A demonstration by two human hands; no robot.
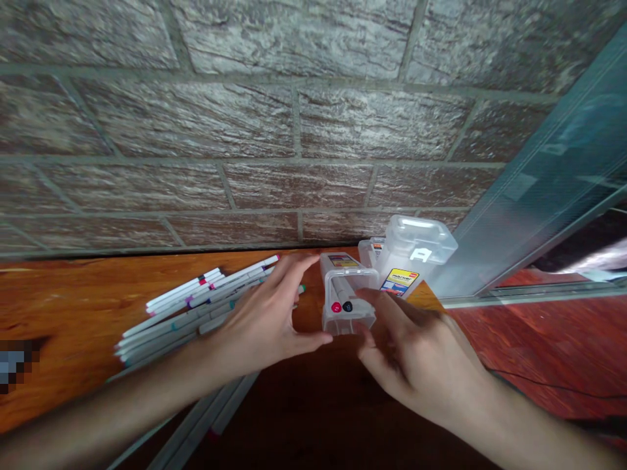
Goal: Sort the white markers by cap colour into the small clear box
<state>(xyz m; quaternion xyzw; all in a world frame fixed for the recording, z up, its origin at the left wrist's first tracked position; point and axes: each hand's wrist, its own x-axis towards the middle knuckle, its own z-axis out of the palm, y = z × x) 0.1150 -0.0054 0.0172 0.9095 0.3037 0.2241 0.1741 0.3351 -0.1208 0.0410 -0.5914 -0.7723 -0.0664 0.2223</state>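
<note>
Two markers (341, 292) lie inside a clear box (349, 320) near the right end of the wooden table (59, 294); the box looks light, stiff and slick, best held by its side walls. The left hand (267, 320), half open, spans its left side, the right hand (416, 346), loosely curled, meets its right, and I cannot tell how firmly either grips. Loose markers (196, 318) lie left.

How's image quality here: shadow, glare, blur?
Head view: wooden table lit at left, in deep shadow at bottom centre; head view: right hand slightly soft; head view: pale patches, likely reflections, on the glossy panel; head view: fine print unreadable on the upright clear box; head view: pixelated block at left edge.
</note>
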